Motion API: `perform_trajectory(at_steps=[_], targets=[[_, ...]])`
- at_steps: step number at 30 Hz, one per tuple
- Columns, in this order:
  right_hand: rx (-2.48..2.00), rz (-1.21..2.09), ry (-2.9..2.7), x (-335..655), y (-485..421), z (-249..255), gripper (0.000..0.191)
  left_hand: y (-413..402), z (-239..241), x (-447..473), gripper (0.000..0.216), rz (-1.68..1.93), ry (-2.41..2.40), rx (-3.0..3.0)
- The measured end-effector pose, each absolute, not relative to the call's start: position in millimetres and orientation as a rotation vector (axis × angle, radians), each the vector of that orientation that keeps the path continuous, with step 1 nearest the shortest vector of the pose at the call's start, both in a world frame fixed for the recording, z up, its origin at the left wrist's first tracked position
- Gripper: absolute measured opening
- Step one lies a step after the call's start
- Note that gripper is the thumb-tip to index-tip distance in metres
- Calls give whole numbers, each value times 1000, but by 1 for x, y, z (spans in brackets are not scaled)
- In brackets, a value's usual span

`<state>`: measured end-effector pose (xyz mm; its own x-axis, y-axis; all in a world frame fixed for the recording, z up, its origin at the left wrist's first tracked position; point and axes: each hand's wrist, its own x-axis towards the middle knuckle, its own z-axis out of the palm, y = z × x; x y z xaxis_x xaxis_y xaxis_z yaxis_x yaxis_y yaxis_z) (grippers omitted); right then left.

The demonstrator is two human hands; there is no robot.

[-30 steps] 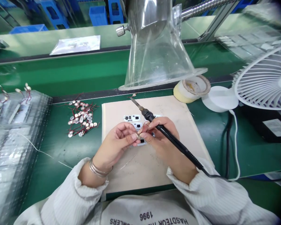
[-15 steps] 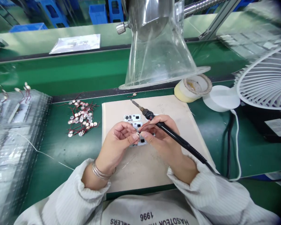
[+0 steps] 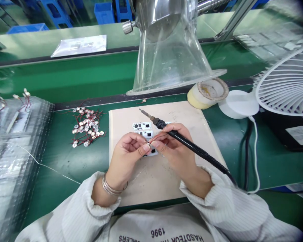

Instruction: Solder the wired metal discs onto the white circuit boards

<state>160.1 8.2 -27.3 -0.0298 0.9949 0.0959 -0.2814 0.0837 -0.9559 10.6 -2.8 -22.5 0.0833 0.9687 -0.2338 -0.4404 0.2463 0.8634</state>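
Between thumb and fingers my left hand (image 3: 130, 149) pinches a small round metal disc (image 3: 149, 144) with thin red wires. My right hand (image 3: 178, 146) is closed too; a black-handled soldering iron (image 3: 181, 139) rests across it, tip pointing up and left. The right thumb and fingertip also pinch the red wires (image 3: 158, 136) beside the disc. Below and behind the fingers, white circuit boards (image 3: 141, 126) with black chips lie on a beige mat (image 3: 131, 188), partly hidden by the hands.
A pile of wired discs (image 3: 87, 126) lies left of the mat. Clear trays (image 3: 12, 161) fill the far left. A transparent fume hood (image 3: 171, 64) hangs overhead. Tape rolls (image 3: 194, 97) and a white fan (image 3: 288, 84) stand at right. A cable runs from the iron.
Both hands stay at nearly the same spot, still pinching the disc and its wires. The left wrist has turned slightly, and the whole view has shifted a little.
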Motion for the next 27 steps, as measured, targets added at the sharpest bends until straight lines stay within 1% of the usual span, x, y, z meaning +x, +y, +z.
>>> perform_trajectory(at_steps=[6,14,19,24,27], targets=[[-897,1278,-1084,160,8,-28,35,-2,-20,11,29,1138,900,630],[-919,1289,-1084,159,8,-27,37,-3,-21,9,21,1176,982,749],[-961,1229,-1075,159,8,-27,37,-4,-19,9,19,1176,1056,841],[-961,1060,-1016,165,13,-25,40,-4,-18,8,19,1164,1094,880],[-938,1050,-1036,168,13,-24,39,-3,-19,8,16,1147,1089,948]])
